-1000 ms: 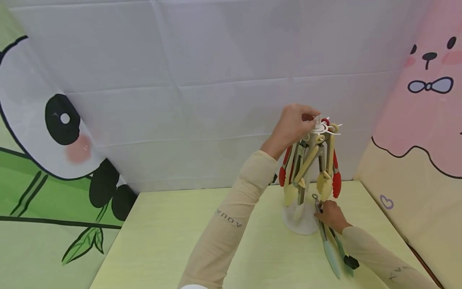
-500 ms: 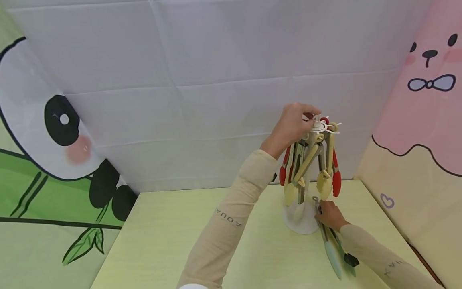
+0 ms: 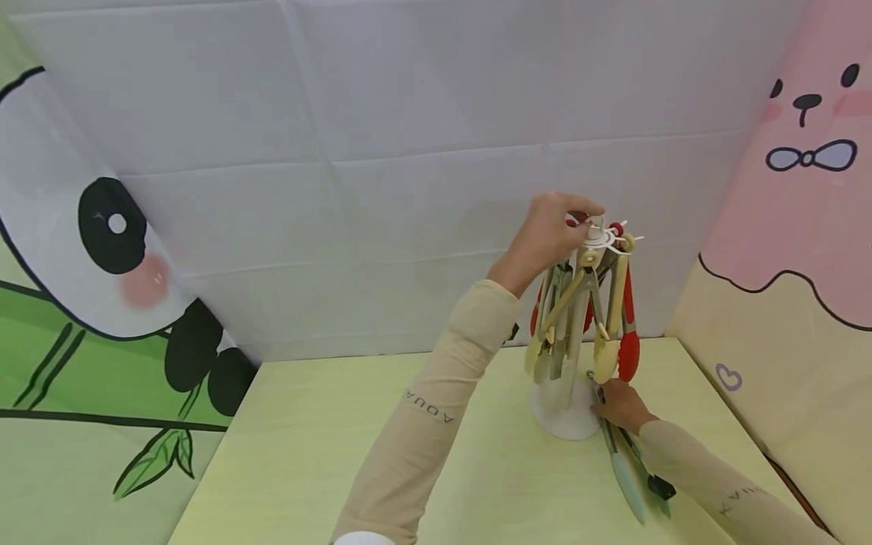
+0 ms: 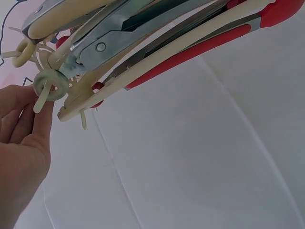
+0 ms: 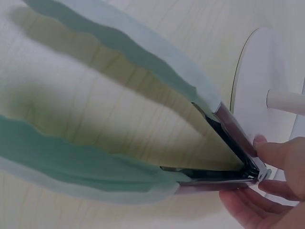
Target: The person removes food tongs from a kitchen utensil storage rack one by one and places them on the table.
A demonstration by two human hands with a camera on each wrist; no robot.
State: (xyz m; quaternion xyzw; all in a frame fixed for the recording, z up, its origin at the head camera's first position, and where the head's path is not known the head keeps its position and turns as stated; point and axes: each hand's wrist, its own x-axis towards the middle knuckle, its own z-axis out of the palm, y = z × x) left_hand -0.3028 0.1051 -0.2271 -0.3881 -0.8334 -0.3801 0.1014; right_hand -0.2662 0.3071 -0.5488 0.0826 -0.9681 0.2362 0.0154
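Note:
A white rotary stand (image 3: 560, 420) stands upright on the table, with several pairs of tongs on its top hooks. Cream tongs (image 3: 605, 359) and red tongs (image 3: 629, 356) hang on its right side. At the top, my left hand (image 3: 541, 238) pinches the stand's small loop; in the left wrist view hooks and tong rings partly cover the fingertips. Beside the base, my right hand (image 3: 623, 405) grips pale green tongs (image 3: 627, 488) near their hinge end. The right wrist view shows the arms of these tongs (image 5: 143, 43) spread apart, with thumb and fingers either side of the hinge.
The pale yellow table (image 3: 327, 439) extends left and forward of the stand. A white cloth wall (image 3: 409, 212) rises behind it, and a printed pink panel (image 3: 783, 227) closes the right. A small black object (image 3: 661, 487) shows beside the right wrist.
The stand's top has turned under my left hand. Its hanging tongs have shifted leftward, and red tongs now hang closer beside the cream ones. My right hand has hardly moved.

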